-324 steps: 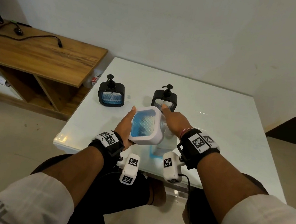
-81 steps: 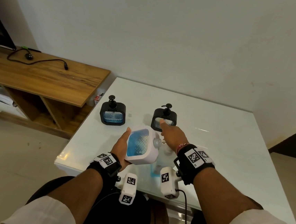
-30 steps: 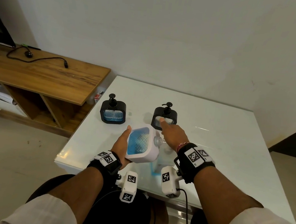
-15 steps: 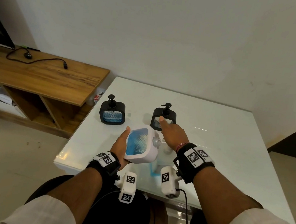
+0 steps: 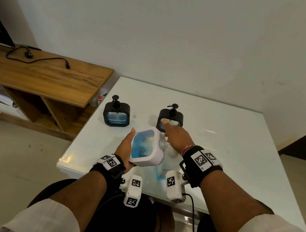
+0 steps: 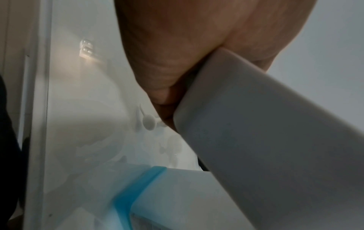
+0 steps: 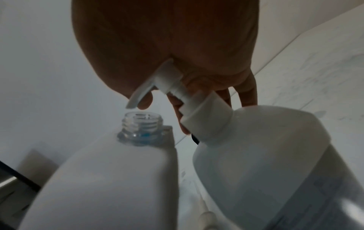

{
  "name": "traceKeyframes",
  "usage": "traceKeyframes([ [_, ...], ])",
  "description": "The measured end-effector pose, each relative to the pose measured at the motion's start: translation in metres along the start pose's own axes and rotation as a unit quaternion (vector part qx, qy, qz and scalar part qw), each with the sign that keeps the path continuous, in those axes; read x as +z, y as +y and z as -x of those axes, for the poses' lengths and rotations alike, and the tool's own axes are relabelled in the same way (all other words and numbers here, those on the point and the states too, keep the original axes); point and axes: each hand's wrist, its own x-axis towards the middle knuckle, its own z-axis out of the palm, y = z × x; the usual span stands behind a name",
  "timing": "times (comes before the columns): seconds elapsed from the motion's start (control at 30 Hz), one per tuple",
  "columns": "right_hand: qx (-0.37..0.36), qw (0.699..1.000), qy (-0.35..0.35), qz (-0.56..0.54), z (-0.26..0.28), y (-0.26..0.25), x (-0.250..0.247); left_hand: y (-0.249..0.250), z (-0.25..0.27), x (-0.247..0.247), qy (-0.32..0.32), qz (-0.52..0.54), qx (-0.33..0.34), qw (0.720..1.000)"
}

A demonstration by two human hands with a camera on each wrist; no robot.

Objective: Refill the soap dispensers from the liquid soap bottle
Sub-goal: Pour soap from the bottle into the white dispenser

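White dispenser (image 5: 146,146) tilted in left hand (image 5: 124,148), open neck (image 7: 142,123) under pump spout (image 7: 138,96)

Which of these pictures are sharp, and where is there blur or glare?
Head view: sharp, with glare on the glossy table and walls bowed by the wide lens. Left wrist view: dim, the white dispenser and palm soft from closeness. Right wrist view: the dispenser's open neck fairly clear, the soap bottle blurred.

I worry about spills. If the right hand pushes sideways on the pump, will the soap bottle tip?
Probably not easily: the soap bottle looks broad and squat. Its tall pump gives leverage, though, and the glossy table may let it slide instead.
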Motion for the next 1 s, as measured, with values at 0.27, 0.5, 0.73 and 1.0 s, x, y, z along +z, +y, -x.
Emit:
traceKeyframes([
  [0.27,0.032,0.999,0.016,0.01,-0.0038,0.0045,0.0012,0.0014,-0.0003,0.0005,-0.003,0.008,0.004,1.0],
  [0.5,0.008,1.0,0.011,-0.01,-0.0001,0.0004,0.0034,0.0029,0.0011,0.0016,-0.005,0.014,0.006,1.0],
  [0.73,0.02,1.0,0.01,-0.019,-0.0001,0.0052,0.0046,0.0006,0.0006,0.0038,-0.003,0.008,0.018,1.0],
  [1.0,0.039,0.997,0.013,-0.068,-0.0009,0.0024,0.0027,-0.0006,0.0006,0.0065,-0.014,-0.009,0.021,1.0],
])
